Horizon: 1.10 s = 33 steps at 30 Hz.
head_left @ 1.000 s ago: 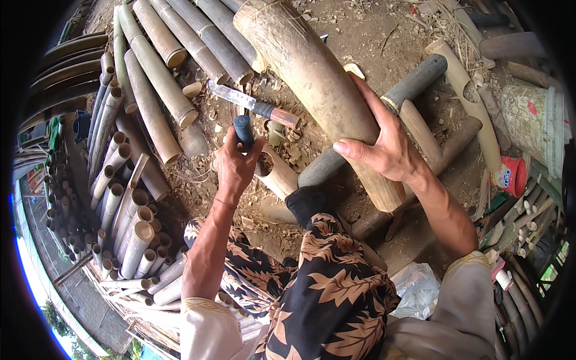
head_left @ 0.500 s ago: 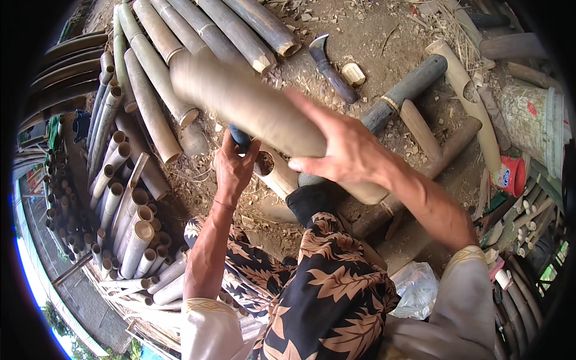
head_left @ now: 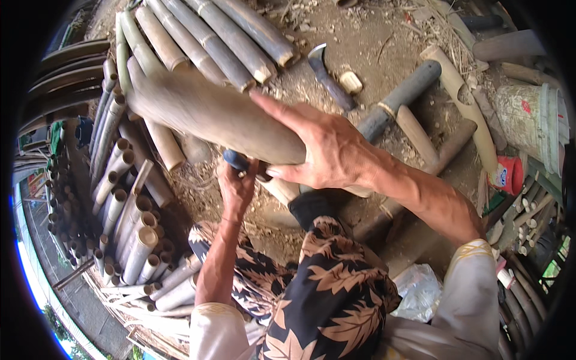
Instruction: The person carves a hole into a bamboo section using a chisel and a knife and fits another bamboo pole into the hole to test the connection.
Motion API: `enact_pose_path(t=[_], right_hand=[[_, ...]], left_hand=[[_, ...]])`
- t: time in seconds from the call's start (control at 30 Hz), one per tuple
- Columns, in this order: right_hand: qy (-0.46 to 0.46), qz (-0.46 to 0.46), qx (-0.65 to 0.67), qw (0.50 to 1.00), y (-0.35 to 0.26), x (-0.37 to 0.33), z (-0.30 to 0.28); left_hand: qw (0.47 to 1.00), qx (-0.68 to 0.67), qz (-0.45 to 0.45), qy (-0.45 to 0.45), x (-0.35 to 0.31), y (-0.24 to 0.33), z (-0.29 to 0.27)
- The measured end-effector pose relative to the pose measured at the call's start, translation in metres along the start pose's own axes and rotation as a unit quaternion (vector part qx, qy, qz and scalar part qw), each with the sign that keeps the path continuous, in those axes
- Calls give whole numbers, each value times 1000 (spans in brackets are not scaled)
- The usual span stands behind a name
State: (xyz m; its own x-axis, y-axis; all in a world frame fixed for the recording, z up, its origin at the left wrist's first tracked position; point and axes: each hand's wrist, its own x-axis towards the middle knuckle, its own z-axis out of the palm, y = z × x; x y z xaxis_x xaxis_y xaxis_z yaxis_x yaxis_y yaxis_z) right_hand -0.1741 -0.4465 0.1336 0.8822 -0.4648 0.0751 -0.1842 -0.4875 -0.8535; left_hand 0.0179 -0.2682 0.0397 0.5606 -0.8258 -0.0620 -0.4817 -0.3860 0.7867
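Observation:
My right hand is closed round the near end of a thick, pale brown wooden club. Motion smears the club, and its far end points up and left. Below it, my left hand grips a tool handle with a dark blue rounded end; the tool's working part is hidden. Just right of that hand lies a pale bamboo piece, mostly covered by the club and my right hand. Its near end is close to my dark-shod foot.
Bamboo poles lie in a row ahead. Cut bamboo tubes stand crowded at left. A curved-blade knife rests on chip-strewn ground. Joined bamboo poles, a whitish bucket and a red container are at right.
The club has swung up and left, with my right hand moving the same way. My left hand still holds the handle and has shifted slightly downward.

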Motion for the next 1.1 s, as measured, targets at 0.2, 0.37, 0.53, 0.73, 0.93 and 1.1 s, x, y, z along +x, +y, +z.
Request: enact_pose_path(t=[0.2, 0.37, 0.53, 0.73, 0.93, 1.1], right_hand=[[-132, 18, -139, 981, 3, 0, 17], [59, -199, -45, 977, -7, 9, 39], [-152, -165, -218, 950, -29, 25, 37], [-194, -153, -188, 951, -26, 26, 50], [18, -39, 5, 999, -16, 9, 30], [131, -36, 75, 988, 11, -25, -15]], left_hand=[[999, 36, -21, 2, -9, -21, 5], [996, 42, 74, -1, -37, -79, -12], [988, -123, -50, 78, -51, -24, 3], [998, -24, 21, 48, -63, -64, 13], [1000, -13, 4, -3, 31, -20, 21], [991, 131, -1, -10, 28, 6, 15]])
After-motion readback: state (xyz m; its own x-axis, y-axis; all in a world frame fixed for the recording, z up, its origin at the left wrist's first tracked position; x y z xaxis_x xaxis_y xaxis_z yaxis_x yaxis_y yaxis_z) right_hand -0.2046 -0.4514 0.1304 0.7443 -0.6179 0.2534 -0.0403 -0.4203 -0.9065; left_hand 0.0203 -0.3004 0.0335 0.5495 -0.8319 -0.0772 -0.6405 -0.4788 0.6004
